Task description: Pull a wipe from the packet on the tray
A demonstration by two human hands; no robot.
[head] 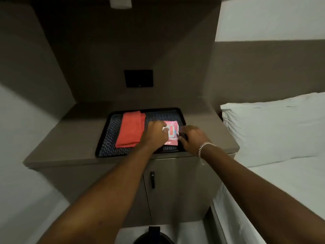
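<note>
A pink packet [171, 132] with a white and red label lies on the right half of a black patterned tray [109, 136]. My left hand [155, 136] rests over the packet's left side with its fingers curled onto the label. Holding the packet's right edge is my right hand [191, 138], which wears a silver chain bracelet [204, 147]. A folded red cloth [131, 129] lies on the tray's left half, just left of my left hand.
The tray sits on a brown bedside cabinet [70, 140] with a door handle [152, 179] below. A black wall panel [138, 78] hangs behind. A bed with a white pillow [274, 127] stands to the right. A dark round object [153, 237] lies on the floor.
</note>
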